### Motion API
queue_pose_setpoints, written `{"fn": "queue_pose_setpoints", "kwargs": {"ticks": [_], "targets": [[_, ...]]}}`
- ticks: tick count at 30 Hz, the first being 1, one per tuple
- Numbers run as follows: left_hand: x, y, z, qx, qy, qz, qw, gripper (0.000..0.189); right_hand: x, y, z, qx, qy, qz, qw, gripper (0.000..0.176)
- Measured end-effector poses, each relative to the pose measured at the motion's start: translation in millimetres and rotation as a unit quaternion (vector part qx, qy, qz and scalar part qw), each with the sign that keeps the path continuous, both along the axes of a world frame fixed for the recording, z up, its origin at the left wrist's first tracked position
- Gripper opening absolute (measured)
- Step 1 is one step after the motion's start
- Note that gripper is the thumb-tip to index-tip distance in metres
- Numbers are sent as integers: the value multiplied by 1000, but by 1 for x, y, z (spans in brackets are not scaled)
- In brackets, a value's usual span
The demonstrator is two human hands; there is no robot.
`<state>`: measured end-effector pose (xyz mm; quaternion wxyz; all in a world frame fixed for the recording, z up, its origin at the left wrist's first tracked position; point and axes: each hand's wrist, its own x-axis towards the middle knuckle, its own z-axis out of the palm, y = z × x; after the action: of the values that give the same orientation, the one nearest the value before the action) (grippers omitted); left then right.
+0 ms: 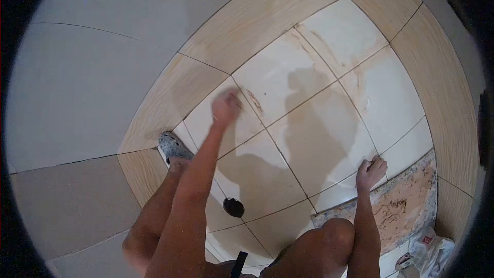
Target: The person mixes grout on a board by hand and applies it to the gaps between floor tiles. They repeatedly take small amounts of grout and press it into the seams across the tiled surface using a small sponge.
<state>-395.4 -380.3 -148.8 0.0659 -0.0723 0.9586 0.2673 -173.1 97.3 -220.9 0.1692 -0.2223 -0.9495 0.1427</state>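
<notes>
Two bare hands at work low over a smeared tile floor

Seen from above, a person crouches on a pale tiled floor (324, 128) in a tight corner edged with wood-patterned wall tiles. The left hand (225, 107) reaches forward, low over a tile beside a joint line; it is blurred, so I cannot tell whether its fingers are spread or pinching anything. Just to its right, a reddish-brown smear (256, 102) lies along the joint. The right hand (371, 173) is lowered to the floor with its fingers curled in; a dark patch shows between them, and I cannot tell whether it is something held or shadow.

Near the right forearm lies a speckled slab (424, 167) with brown paste (399, 211) spread on it. A crumpled plastic bag (432, 252) sits beyond it. A black round drain opening (233, 207) is between the legs, and a grey shoe (175, 146) is on the left foot.

The step in hand seems to be handwork along the joints; continuing would call for a steady stroke along the smeared line.
</notes>
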Motion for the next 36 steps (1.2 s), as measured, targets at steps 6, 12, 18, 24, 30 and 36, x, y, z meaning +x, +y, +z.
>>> {"fn": "queue_pose_setpoints", "kwargs": {"ticks": [6,12,18,24,30,36], "targets": [[8,1,-21,-64,187,-38,980,24,0,0,-2,-11,-2,-4,1000,23],[91,32,-16,7,131,-122,984,31,1,3,-4,-14,11,11,1000,23],[-25,33,0,-61,168,-59,982,27,2,2,-1,-12,-14,8,1000,25],[83,77,-32,21,204,-186,961,35,1,-4,3,-1,-6,3,1000,22],[86,39,54,261,11,-166,951,32,0,2,0,-22,12,-10,1000,27],[117,-46,290,138,-4,29,990,27,5,2,4,-47,-14,-14,999,29]]}}
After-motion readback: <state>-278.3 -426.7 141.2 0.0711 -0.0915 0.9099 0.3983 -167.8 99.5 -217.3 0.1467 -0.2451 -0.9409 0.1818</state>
